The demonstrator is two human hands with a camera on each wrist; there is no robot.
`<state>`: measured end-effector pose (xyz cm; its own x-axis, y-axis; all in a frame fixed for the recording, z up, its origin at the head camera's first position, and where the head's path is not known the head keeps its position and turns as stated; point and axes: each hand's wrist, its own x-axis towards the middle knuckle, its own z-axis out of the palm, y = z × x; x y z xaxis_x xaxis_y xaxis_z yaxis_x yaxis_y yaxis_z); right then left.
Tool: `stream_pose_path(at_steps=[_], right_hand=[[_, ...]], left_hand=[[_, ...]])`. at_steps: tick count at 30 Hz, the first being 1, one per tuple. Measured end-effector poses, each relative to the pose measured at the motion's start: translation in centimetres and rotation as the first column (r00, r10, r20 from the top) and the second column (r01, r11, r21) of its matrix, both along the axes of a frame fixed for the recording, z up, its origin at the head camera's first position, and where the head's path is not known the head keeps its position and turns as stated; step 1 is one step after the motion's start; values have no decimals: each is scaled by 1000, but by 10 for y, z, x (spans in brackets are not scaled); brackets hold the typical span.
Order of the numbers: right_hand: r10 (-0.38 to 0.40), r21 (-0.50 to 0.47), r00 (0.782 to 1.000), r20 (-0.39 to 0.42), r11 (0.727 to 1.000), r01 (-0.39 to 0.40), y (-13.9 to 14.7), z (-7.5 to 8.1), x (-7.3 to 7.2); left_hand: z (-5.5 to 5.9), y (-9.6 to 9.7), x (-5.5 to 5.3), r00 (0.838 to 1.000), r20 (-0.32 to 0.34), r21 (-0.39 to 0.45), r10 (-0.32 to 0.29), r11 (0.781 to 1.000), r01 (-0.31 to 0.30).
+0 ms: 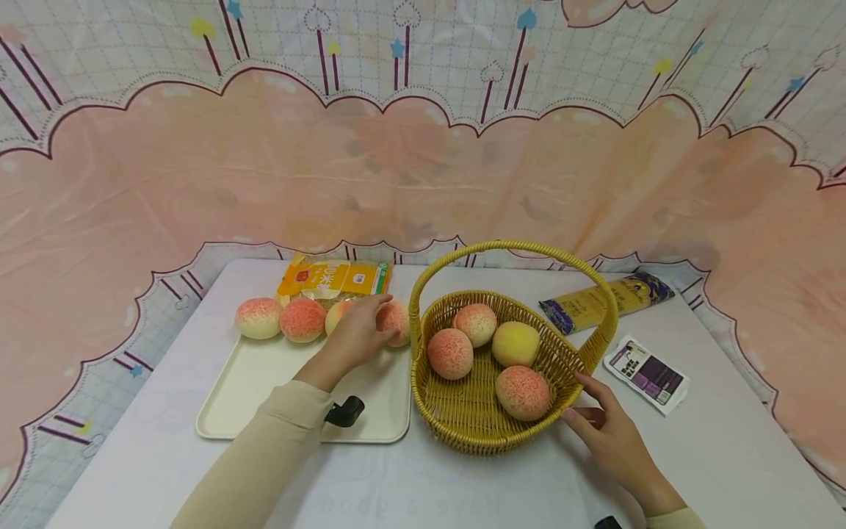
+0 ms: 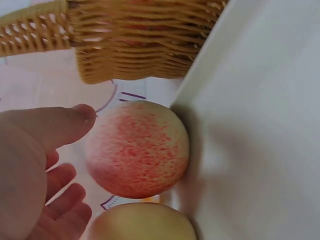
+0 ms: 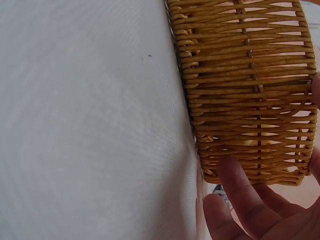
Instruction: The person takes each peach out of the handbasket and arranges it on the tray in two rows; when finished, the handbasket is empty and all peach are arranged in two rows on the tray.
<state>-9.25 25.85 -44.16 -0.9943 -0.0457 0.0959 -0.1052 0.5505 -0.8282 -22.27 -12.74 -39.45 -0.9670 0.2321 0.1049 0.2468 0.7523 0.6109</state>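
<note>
My left hand [image 1: 357,334] reaches over the far edge of a cream tray [image 1: 244,397]. Its thumb and loosely bent fingers stand beside a red-speckled peach [image 2: 140,150], with a gap showing between. A yellowish peach [image 2: 145,222] sits close by, partly covered by the hand in the head view. Two more peaches, one pale pink [image 1: 258,318] and one redder [image 1: 302,320], line the tray's far left. At the right side of a wicker basket [image 1: 489,441], my right hand [image 1: 611,433] holds the rim, some fingertips against the outer weave. Inside lie several peaches [image 1: 522,393], one yellow [image 1: 515,344].
An orange food packet [image 1: 337,278] lies behind the row of peaches. To the basket's right are a long yellow and blue packet [image 1: 608,301] and a small white and purple sachet [image 1: 648,375]. The basket's tall handle [image 1: 509,246] arches over it. A patterned cloth [image 1: 423,184] hangs behind.
</note>
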Motion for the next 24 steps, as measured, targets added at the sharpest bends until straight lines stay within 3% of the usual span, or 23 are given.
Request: stream_pose_path(at_steps=[6, 17, 24], right_hand=[[-12, 24, 1000, 15, 1000, 12, 0, 1, 0], [-8, 21, 1000, -4, 1000, 9, 0, 0, 1], [-4, 15, 1000, -16, 1000, 4, 0, -1, 1]], left_hand=[[6, -9, 13, 998, -63, 43, -11, 999, 14], [20, -32, 44, 1000, -11, 141, -1, 990, 3], [33, -35, 67, 995, -98, 181, 7, 983, 11]])
